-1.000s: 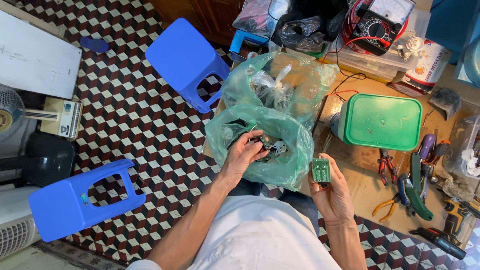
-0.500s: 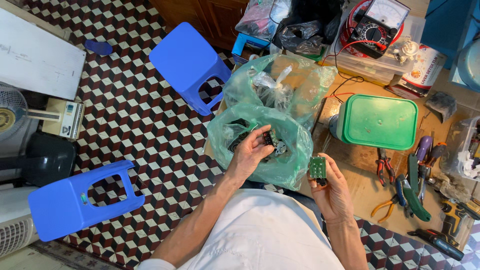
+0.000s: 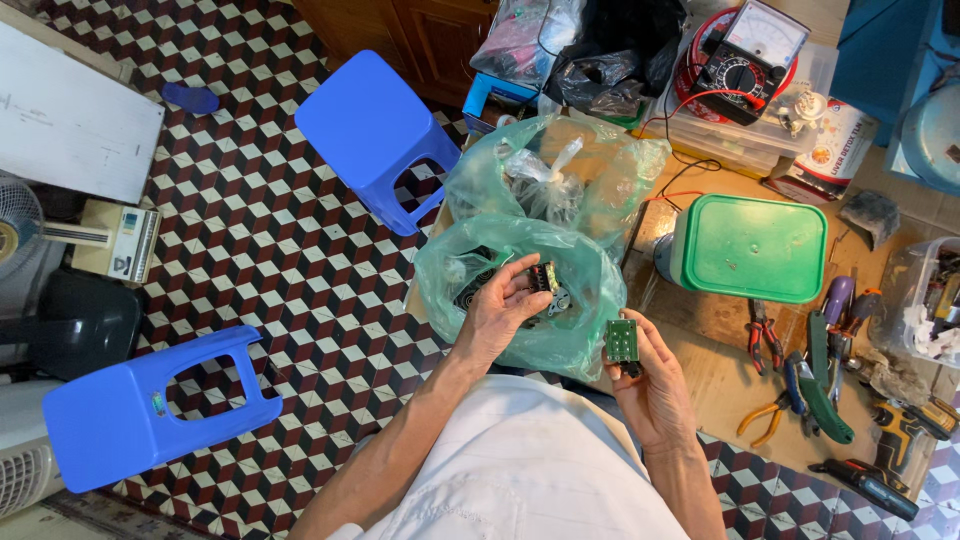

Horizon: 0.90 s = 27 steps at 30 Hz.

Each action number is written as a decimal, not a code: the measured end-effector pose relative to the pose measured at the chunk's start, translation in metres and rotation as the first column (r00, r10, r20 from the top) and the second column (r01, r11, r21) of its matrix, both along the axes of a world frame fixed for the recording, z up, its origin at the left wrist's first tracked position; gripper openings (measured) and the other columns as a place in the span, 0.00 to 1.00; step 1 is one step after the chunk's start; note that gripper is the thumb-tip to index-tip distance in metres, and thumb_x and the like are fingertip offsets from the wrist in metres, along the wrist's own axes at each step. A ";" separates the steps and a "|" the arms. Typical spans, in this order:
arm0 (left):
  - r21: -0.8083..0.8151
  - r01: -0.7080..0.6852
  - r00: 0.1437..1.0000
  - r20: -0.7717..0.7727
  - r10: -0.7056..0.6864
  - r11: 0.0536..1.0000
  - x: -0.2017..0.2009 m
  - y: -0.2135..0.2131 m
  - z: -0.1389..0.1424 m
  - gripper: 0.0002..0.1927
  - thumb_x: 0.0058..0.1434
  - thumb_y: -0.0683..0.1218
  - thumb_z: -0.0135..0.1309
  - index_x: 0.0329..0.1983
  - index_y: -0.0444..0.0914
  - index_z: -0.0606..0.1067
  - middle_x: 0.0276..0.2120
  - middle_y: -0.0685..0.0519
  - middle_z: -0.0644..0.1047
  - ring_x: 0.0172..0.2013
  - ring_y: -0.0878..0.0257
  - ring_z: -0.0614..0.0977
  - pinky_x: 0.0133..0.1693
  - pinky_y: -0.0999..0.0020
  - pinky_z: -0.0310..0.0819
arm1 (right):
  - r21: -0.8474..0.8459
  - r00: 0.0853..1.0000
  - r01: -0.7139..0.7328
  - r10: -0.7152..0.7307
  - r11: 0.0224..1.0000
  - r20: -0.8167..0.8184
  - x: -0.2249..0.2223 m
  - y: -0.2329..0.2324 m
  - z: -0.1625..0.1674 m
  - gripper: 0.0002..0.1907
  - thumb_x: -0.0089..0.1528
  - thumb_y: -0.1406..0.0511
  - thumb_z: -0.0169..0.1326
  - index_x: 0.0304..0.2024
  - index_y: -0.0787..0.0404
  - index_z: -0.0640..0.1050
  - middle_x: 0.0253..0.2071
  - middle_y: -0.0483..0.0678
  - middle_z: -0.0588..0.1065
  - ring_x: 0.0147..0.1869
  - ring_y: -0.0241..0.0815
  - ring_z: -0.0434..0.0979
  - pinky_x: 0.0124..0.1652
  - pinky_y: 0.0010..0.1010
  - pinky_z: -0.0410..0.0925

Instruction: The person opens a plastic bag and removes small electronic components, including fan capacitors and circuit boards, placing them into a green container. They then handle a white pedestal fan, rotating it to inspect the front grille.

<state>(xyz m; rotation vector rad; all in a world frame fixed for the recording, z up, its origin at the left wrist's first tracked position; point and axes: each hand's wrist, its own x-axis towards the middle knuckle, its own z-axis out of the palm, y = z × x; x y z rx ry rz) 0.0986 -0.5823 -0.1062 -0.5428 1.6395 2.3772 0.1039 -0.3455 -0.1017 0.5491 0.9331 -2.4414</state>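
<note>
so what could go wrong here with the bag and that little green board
The left hand is digging among dark parts inside the thin green plastic bag; sharp leads could tear it or prick a finger. The right hand holds the small green circuit board only by its edge, over the floor, so it might slip. Pliers lie loose close to that elbow and could get knocked.

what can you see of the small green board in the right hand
The board is a small green rectangular circuit board, flat and rigid-looking, with tiny pale components on its face. It stands roughly upright, face to the camera, pinched at its lower edge by the right hand. It sits just right of the green bag, close to or against its edge. Finer detail is too small to tell.
</note>
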 end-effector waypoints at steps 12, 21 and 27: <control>-0.067 0.012 0.997 -0.071 -0.017 0.998 -0.002 0.019 -0.001 0.32 0.60 0.44 0.64 0.69 0.38 0.71 0.44 0.55 0.79 0.42 0.70 0.81 0.46 0.76 0.76 | 0.071 1.000 0.020 -0.021 0.997 0.006 0.016 0.010 0.004 0.15 0.69 0.65 0.52 0.58 0.63 0.73 0.44 0.46 0.76 0.42 0.35 0.76 0.37 0.27 0.70; -0.071 -0.021 0.986 -0.165 0.009 0.997 -0.030 0.109 0.022 0.29 0.64 0.46 0.61 0.68 0.35 0.71 0.38 0.55 0.78 0.36 0.71 0.78 0.41 0.74 0.77 | 0.096 0.999 0.005 -0.001 0.995 -0.043 -0.013 0.104 0.025 0.16 0.69 0.65 0.53 0.58 0.63 0.73 0.44 0.46 0.76 0.42 0.34 0.75 0.36 0.27 0.68; 0.090 -0.048 0.989 -0.138 0.061 0.995 -0.054 0.199 0.054 0.24 0.66 0.47 0.58 0.62 0.31 0.74 0.40 0.51 0.81 0.38 0.68 0.83 0.43 0.72 0.82 | 0.014 0.997 0.029 -0.028 0.999 -0.069 -0.048 0.185 0.045 0.21 0.69 0.63 0.53 0.63 0.64 0.74 0.45 0.44 0.77 0.40 0.33 0.74 0.35 0.24 0.67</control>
